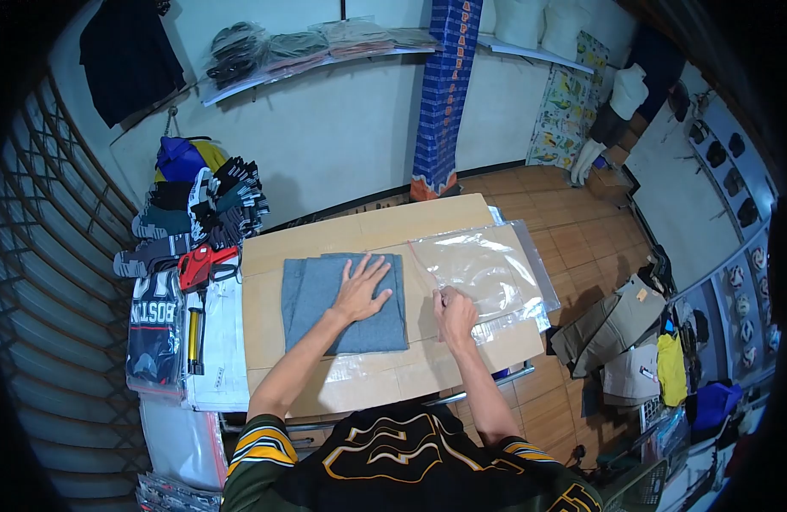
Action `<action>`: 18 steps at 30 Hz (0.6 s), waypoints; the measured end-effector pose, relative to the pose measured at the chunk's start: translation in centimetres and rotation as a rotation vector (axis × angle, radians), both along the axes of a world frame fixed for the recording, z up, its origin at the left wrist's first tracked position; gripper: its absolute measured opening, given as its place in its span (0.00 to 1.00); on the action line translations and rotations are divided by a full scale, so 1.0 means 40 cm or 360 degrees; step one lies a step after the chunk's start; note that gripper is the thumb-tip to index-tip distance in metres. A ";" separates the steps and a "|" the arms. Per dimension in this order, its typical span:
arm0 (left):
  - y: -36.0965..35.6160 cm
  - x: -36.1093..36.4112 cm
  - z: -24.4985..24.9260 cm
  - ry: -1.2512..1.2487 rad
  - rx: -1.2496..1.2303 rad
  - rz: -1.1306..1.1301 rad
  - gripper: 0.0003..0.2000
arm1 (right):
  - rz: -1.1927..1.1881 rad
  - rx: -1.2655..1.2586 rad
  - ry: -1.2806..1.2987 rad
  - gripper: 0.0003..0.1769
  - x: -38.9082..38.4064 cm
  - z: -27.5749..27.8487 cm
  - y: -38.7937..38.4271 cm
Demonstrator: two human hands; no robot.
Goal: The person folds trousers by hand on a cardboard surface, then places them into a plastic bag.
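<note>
A folded blue-grey cloth [306, 299] lies on the cardboard-covered table [325, 388]. My left hand [359, 292] rests flat on its right part, with the fingers spread. To the right of the cloth lies a clear plastic bag [487, 260] with a reddish line along its left edge. My right hand [455, 314] is at the bag's lower left edge, its fingers curled together; whatever they pinch is too small to make out.
Left of the cardboard are a red tool [206, 266], a pile of socks [167, 224] and a packed dark jersey [154, 328]. A blue pillar [444, 94] stands behind the table. Clothes [619, 324] are heaped at the right.
</note>
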State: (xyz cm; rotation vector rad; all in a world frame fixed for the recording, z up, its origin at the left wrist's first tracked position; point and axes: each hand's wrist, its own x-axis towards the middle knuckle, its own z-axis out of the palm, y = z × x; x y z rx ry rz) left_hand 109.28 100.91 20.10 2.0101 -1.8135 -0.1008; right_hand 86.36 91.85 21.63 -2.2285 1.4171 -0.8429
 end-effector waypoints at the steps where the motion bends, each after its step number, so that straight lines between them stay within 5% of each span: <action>1: -0.009 -0.008 0.002 -0.0002 0.0017 -0.0096 0.32 | -0.0012 -0.0022 -0.0024 0.14 0.000 -0.001 -0.004; 7: -0.080 -0.069 0.005 0.0034 0.0021 -0.0297 0.31 | -0.0019 -0.0039 -0.0053 0.15 -0.003 0.024 -0.008; 18: -0.180 -0.112 -0.025 0.0055 -0.0119 -0.0031 0.31 | 0.0075 -0.0053 -0.0082 0.06 -0.043 0.028 0.077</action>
